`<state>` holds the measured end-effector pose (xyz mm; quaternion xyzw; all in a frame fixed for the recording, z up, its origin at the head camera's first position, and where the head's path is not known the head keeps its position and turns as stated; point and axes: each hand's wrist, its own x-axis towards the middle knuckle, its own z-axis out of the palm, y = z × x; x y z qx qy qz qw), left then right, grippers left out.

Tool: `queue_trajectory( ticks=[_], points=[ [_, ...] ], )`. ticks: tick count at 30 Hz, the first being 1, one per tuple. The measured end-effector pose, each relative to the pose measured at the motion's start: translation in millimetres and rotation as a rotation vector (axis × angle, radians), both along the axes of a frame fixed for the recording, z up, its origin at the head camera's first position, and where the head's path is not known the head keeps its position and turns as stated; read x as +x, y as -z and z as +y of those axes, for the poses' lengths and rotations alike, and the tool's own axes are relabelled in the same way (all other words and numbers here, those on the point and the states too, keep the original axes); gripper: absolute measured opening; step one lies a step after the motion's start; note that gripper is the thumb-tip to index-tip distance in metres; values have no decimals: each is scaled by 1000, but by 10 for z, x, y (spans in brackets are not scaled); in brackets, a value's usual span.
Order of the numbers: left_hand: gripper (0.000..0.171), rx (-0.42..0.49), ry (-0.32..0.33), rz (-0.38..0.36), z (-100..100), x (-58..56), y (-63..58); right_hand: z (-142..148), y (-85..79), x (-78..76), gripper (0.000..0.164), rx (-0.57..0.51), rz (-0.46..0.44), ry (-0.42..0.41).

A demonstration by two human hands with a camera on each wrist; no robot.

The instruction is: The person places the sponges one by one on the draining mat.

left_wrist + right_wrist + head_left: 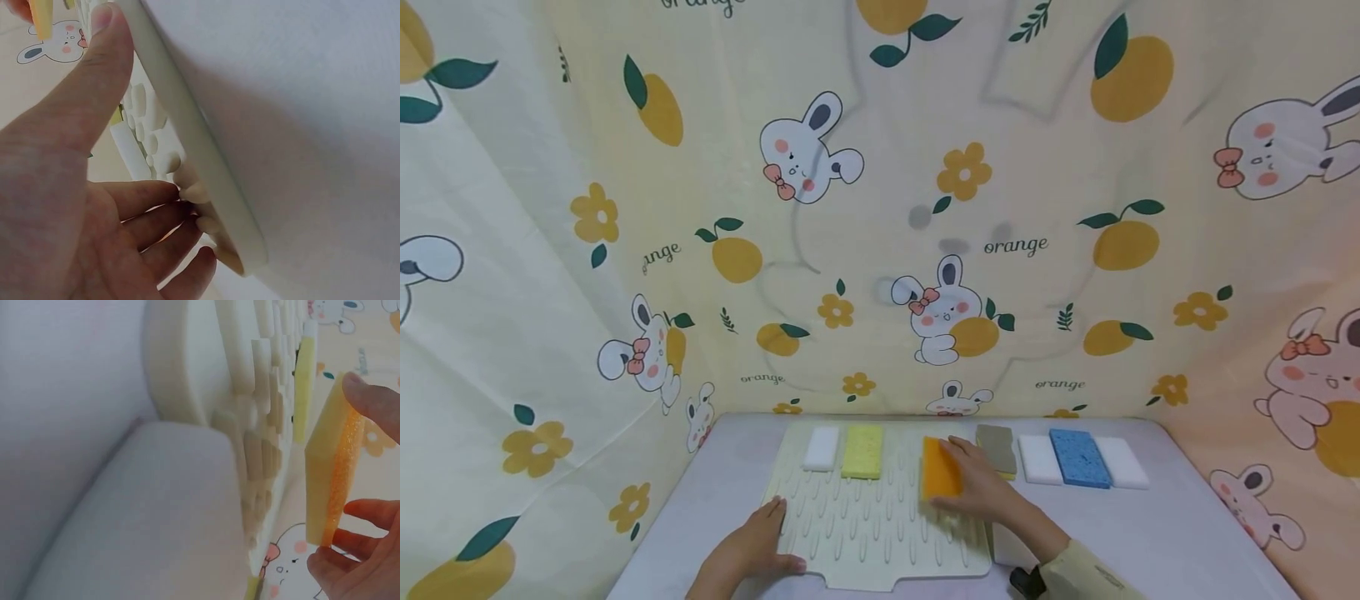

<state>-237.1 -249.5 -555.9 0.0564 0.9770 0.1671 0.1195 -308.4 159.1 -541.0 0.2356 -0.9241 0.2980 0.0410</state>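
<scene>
A cream board with raised ridges (850,533) lies on the table. My left hand (748,542) rests at its near left corner, thumb and fingers spread apart along the rim; in the left wrist view the fingertips (187,206) touch the ridged side. Over the board's right part, my right hand (981,483) holds an orange and pale yellow sponge (940,471) between thumb and fingers. The right wrist view shows this sponge (325,469) tilted and apart from the ridges. Near the board's far edge lie a white sponge (822,448) and a yellow sponge (862,452).
Right of the board are a grey and yellow sponge (997,450), a white block (1040,460), a blue sponge (1080,458) and another white block (1123,463). A further white block (144,512) sits by the board's near right side. Printed cloth (880,333) stands behind the table.
</scene>
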Motion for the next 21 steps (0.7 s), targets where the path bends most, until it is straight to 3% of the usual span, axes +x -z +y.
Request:
queue_trajectory(
  ticks=[9,21],
  points=[
    [117,19,-5,6,-8,-1,3,-145,-20,-146,105,11,-38,30],
    [116,17,21,31,-24,30,-7,-331,-31,-419,102,32,-103,0]
  ],
)
